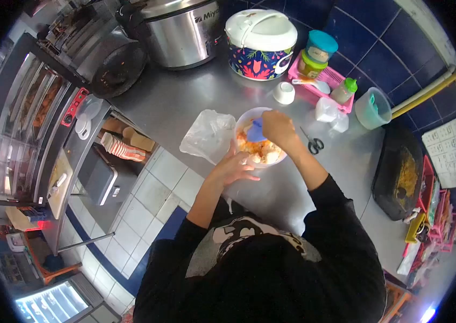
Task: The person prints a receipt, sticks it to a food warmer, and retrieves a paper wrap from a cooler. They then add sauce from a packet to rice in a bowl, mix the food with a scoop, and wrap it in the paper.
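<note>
A white bowl (243,119) stands on the steel counter in front of me, with white and orange food (260,152) inside. My left hand (233,167) cups the bowl's near left side, thumb up along the wall and fingers spread across the front. Closed in a fist over the bowl's far right rim, my right hand (279,129) grips a blue spatula (255,131) whose blade dips into the food. Its handle is hidden by the fingers. A clear plastic bag (209,135) lies left of the bowl. Black-handled scissors (314,144) lie to the right.
Behind the bowl are a small white cup (284,93), a patterned rice cooker (260,46) and a pink basket (335,81) with jars. A translucent tub (373,109) and a black tray (398,172) stand right. A frying pan (119,70) sits far left, beside a steel cooker (182,35).
</note>
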`<state>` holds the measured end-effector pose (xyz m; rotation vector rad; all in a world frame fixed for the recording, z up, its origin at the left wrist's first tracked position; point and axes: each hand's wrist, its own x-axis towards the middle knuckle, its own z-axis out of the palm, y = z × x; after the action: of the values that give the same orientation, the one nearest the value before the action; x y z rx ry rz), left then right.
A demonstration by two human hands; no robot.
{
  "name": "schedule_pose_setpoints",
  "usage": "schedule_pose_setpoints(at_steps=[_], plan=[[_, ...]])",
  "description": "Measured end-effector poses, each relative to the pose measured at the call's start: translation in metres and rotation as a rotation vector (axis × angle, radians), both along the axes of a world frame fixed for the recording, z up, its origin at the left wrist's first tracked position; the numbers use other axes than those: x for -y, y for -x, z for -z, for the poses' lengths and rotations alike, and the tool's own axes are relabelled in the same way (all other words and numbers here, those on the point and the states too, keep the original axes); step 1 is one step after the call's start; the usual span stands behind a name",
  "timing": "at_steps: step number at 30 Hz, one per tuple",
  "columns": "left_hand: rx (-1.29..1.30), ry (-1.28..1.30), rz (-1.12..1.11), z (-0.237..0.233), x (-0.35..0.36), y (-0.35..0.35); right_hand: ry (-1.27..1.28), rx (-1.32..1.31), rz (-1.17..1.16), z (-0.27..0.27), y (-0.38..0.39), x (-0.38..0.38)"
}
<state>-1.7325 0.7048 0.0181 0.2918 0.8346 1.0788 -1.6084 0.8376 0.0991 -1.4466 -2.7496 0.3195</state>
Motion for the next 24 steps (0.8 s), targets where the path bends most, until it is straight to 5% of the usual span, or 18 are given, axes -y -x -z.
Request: schedule_pose_setpoints(at_steps=[4,8,13,17,19,24], plan=[[0.057,-0.097,-0.035,0.012,-0.003,-0.002,-0.033,-0.033,-0.075,-0.026,-0.008,-0.010],[0.127,-0.139,-0.044,0.016,-0.006,-0.003,-0.062,0.044,-0.055,0.012,-0.012,-0.004],[0.057,-0.202,-0.026,0.003,-0.009,-0.002,0.033,0.065,-0.037,-0.037,-0.015,-0.002],[-0.003,-0.165,-0.051,-0.009,0.001,-0.006,-0.058,0.114,-0.043,0.011,-0.016,-0.003],[-0.476,-0.001,-0.273,-0.040,0.015,-0.004,0.034,0.099,-0.091,0.007,-0.022,-0.014],[-1.400,-0.697,-0.441,-0.190,0.101,0.050,0.048,0.110,0.014,-0.012,-0.028,-0.005]])
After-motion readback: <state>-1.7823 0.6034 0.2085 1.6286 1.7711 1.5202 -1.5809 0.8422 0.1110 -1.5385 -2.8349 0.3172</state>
